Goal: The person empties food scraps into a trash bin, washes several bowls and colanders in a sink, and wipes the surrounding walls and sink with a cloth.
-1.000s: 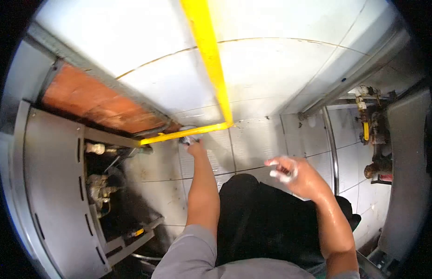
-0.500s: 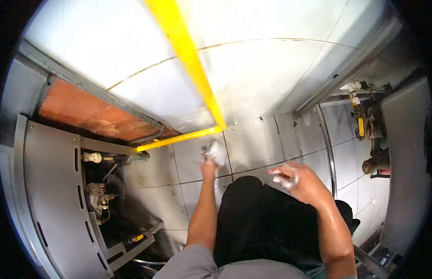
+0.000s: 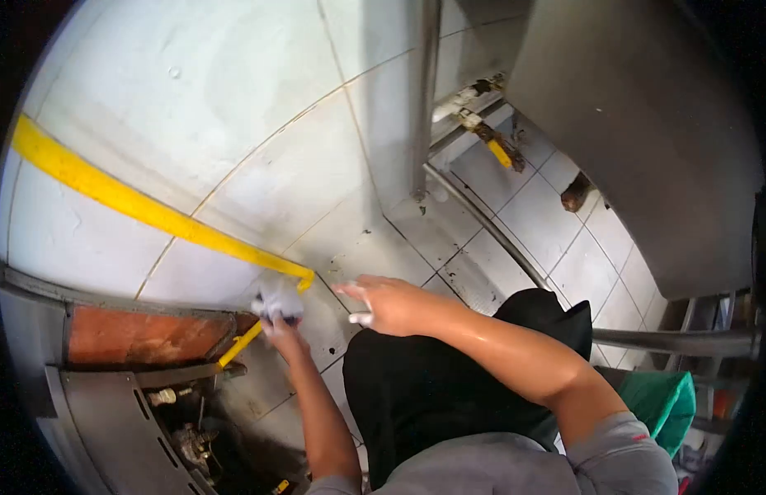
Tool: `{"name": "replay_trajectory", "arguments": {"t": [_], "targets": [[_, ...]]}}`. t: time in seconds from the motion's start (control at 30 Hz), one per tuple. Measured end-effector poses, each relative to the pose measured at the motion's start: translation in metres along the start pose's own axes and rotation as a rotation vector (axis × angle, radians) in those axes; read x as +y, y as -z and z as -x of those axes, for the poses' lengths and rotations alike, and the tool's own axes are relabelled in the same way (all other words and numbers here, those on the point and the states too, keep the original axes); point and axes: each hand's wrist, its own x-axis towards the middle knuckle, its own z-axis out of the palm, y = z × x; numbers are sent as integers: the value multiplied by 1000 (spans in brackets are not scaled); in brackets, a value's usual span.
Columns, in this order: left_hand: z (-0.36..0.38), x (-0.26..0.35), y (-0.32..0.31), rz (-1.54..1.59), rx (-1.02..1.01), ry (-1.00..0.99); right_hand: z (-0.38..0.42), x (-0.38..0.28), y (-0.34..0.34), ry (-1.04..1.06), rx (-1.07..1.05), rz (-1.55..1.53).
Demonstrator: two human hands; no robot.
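Note:
My left hand (image 3: pixel 285 337) is closed on a foam-covered scrubbing pad (image 3: pixel 277 302), white with suds and dark underneath. It overlaps the bend of the yellow pipe (image 3: pixel 164 219) in my view; I cannot tell whether they touch. To its right, my right hand (image 3: pixel 388 307) holds nothing. Its fingers stretch toward the left, the thumb is apart from them, and white foam clings to the fingertips.
Steel equipment (image 3: pixel 94 412) with exposed valves stands at lower left under an orange-brown panel (image 3: pixel 143 334). A metal rail (image 3: pixel 490 227), a yellow-handled valve (image 3: pixel 499 153) and a large steel panel (image 3: pixel 638 124) lie on the right. Green fabric (image 3: pixel 659 404) hangs at lower right.
My view has turned toward the right. The left hand with the foamy pad has gone from over the floor tiles to the pipe bend. My right hand has come closer to it.

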Motion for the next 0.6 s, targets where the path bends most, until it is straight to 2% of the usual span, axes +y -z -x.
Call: {"name": "replay_trajectory", "arguments": {"t": [0.03, 0.07, 0.13, 0.2, 0.27, 0.3, 0.33, 0.4, 0.43, 0.47, 0.5, 0.53, 0.57, 0.6], "targets": [[22, 8, -9, 50, 117, -8, -3, 0, -4, -31, 0, -48], [43, 21, -27, 54, 94, -16, -8, 3, -11, -35, 23, -43], [85, 39, -58, 140, -89, 0, -13, 6, -26, 52, 144, 39], [101, 44, -88, 101, -466, -175, -25, 8, -13, 27, 174, 82], [104, 74, -130, 235, -814, -110, -41, 24, 15, 111, 533, 92], [100, 85, -148, 241, -950, -90, -43, 24, 42, 13, 446, -146], [93, 92, -165, 250, -952, -88, -44, 25, 72, -82, 360, -384], [80, 101, -186, 173, -1235, -14, -54, 65, 96, -14, 471, -361], [74, 104, -191, 177, -1235, -18, -57, 90, 107, -41, 491, -136], [69, 103, -193, -19, -1217, -45, -56, 117, 115, -72, 506, 84], [66, 100, -193, -215, -1192, -68, -49, 140, 125, -248, 448, 235], [64, 94, -186, -213, -1191, -63, -43, 160, 132, -419, 385, 388], [65, 85, -174, -222, -1098, -69, -38, 178, 130, -422, 386, 390], [65, 75, -163, -232, -1012, -77, -33, 198, 127, -547, 444, 454]]}}
